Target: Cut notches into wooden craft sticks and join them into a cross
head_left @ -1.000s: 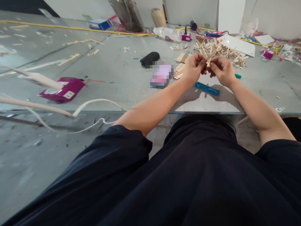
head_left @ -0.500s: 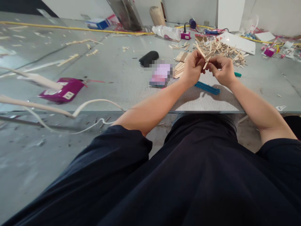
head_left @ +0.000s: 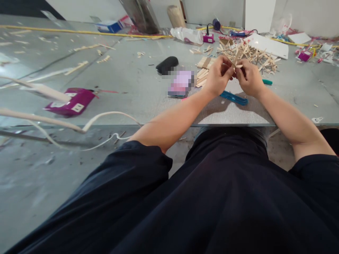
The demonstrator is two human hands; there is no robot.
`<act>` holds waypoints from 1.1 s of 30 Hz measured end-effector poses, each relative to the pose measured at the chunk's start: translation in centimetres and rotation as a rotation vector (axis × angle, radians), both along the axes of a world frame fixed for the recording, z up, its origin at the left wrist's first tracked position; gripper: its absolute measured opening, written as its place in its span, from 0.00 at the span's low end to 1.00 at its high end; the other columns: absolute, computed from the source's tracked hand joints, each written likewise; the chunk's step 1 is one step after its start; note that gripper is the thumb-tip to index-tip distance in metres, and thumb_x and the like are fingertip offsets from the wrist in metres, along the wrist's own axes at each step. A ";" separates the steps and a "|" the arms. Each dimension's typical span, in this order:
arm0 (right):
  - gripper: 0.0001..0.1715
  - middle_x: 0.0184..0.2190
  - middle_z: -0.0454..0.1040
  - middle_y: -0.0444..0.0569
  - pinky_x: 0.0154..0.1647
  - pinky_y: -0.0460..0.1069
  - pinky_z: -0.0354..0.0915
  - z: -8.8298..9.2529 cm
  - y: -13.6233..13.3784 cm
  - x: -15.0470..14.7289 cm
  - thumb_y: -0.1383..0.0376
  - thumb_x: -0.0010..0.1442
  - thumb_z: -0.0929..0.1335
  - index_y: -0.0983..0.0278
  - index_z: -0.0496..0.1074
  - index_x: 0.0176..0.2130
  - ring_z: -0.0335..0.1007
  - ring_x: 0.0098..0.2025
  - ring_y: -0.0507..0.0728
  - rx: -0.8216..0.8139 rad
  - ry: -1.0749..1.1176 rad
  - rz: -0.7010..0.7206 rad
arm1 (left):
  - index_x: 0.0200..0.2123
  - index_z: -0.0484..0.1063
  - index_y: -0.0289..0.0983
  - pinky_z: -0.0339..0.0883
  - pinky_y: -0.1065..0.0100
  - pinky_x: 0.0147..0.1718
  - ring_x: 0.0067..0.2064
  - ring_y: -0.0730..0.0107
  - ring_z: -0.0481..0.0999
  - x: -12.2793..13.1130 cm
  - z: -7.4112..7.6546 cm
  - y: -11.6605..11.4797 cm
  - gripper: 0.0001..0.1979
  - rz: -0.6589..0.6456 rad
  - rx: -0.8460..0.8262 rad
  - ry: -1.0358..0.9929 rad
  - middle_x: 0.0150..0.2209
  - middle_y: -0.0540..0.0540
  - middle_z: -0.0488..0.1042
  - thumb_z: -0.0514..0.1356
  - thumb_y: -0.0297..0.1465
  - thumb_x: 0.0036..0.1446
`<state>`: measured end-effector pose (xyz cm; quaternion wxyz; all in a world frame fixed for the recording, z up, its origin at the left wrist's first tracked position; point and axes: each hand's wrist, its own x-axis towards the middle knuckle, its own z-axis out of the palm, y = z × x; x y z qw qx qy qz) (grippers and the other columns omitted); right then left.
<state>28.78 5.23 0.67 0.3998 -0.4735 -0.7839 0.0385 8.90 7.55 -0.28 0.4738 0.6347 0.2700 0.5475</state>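
Over the table's near part, both my hands are raised close together with their fingertips nearly meeting. My left hand (head_left: 218,77) is closed, thumb and fingers pinching flat wooden craft sticks (head_left: 236,57). My right hand (head_left: 249,78) pinches the same sticks from the other side; one stick slants upward and another lies more level, its end showing above the right thumb. The fingers partly cover where the sticks meet. Below them on the tabletop lies a long blue plastic piece (head_left: 234,98). A small teal object (head_left: 267,82) sits beside my right wrist.
Behind my hands is a heap of loose craft sticks (head_left: 261,58). Neat stick bundles (head_left: 202,77) lie left of my left hand, near a phone (head_left: 181,84) and a black case (head_left: 167,65). A clear bottle (head_left: 186,35) lies farther back. A purple power strip (head_left: 75,101) and white cable sit left.
The sticks between my fingers have turned: the upper one leaned left before and leans right now. My right hand has shifted slightly up and towards the left hand.
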 end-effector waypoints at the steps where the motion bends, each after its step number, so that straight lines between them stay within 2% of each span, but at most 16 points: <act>1: 0.39 0.49 0.88 0.59 0.67 0.74 0.81 0.2 0.1 0.2 0.28 0.82 0.58 0.52 0.78 0.51 0.85 0.54 0.74 0.019 -0.033 -0.004 | 0.43 0.74 0.46 0.81 0.65 0.47 0.39 0.68 0.83 -0.2 0.2 -0.1 0.16 -0.005 0.010 -0.010 0.34 0.52 0.79 0.80 0.35 0.71; 4: 0.44 0.53 0.88 0.61 0.70 0.73 0.78 0.6 0.2 0.8 0.25 0.80 0.55 0.51 0.78 0.52 0.83 0.57 0.73 0.044 -0.076 -0.019 | 0.45 0.77 0.46 0.80 0.64 0.47 0.40 0.66 0.83 -0.6 0.7 -0.4 0.13 0.018 0.025 -0.056 0.37 0.50 0.80 0.79 0.34 0.72; 7: 0.43 0.58 0.89 0.60 0.74 0.73 0.76 0.9 0.5 1.4 0.20 0.77 0.57 0.46 0.79 0.51 0.81 0.61 0.74 0.016 -0.055 -0.019 | 0.47 0.78 0.47 0.78 0.65 0.46 0.42 0.65 0.84 -0.9 1.1 -0.3 0.12 0.109 0.028 -0.058 0.39 0.50 0.79 0.77 0.28 0.71; 11: 0.44 0.60 0.89 0.61 0.80 0.76 0.70 0.6 0.9 1.6 0.16 0.70 0.64 0.46 0.80 0.50 0.79 0.68 0.77 -0.072 0.019 0.043 | 0.40 0.79 0.45 0.77 0.64 0.46 0.42 0.66 0.85 -1.1 0.9 0.2 0.12 0.136 0.016 -0.029 0.37 0.51 0.80 0.75 0.23 0.67; 15: 0.40 0.59 0.88 0.61 0.84 0.74 0.65 0.5 0.7 1.6 0.20 0.70 0.69 0.47 0.81 0.49 0.77 0.72 0.76 -0.125 0.072 0.111 | 0.38 0.82 0.46 0.77 0.64 0.51 0.45 0.68 0.83 -1.4 0.2 0.4 0.11 0.131 0.141 0.048 0.38 0.52 0.83 0.70 0.22 0.69; 19: 0.38 0.59 0.88 0.59 0.82 0.74 0.69 0.8 -0.4 1.5 0.24 0.78 0.63 0.49 0.82 0.51 0.80 0.70 0.75 -0.050 -0.066 0.098 | 0.38 0.81 0.47 0.78 0.61 0.51 0.43 0.67 0.82 -1.5 -0.4 0.4 0.12 0.155 0.176 0.064 0.37 0.52 0.83 0.69 0.22 0.71; 23: 0.34 0.57 0.88 0.58 0.81 0.74 0.71 1.2 -1.1 1.3 0.28 0.81 0.63 0.48 0.81 0.50 0.82 0.70 0.75 -0.007 -0.122 0.046 | 0.40 0.80 0.48 0.80 0.60 0.49 0.42 0.64 0.85 -1.4 0.0 -0.1 0.09 0.103 0.129 0.020 0.37 0.50 0.83 0.74 0.28 0.71; 26: 0.35 0.55 0.89 0.60 0.80 0.74 0.73 1.3 -1.1 1.1 0.28 0.82 0.61 0.47 0.81 0.50 0.82 0.67 0.75 0.020 -0.111 0.020 | 0.45 0.79 0.45 0.82 0.61 0.51 0.47 0.62 0.89 -1.2 0.6 -0.8 0.15 0.043 0.026 -0.028 0.40 0.50 0.81 0.81 0.27 0.66; 28: 0.38 0.56 0.89 0.63 0.79 0.77 0.73 1.3 -1.0 1.1 0.27 0.82 0.59 0.49 0.81 0.50 0.82 0.64 0.76 0.043 -0.119 0.019 | 0.47 0.79 0.43 0.81 0.62 0.51 0.48 0.62 0.90 -1.0 0.9 -1.1 0.18 0.047 -0.016 -0.033 0.39 0.51 0.80 0.81 0.24 0.64; 33: 0.38 0.51 0.89 0.61 0.79 0.74 0.74 1.1 -0.8 1.2 0.25 0.81 0.59 0.46 0.80 0.48 0.82 0.63 0.74 0.061 -0.066 0.027 | 0.45 0.77 0.45 0.80 0.66 0.46 0.38 0.69 0.86 -0.6 0.8 -1.3 0.15 0.076 -0.012 -0.020 0.35 0.53 0.80 0.76 0.20 0.67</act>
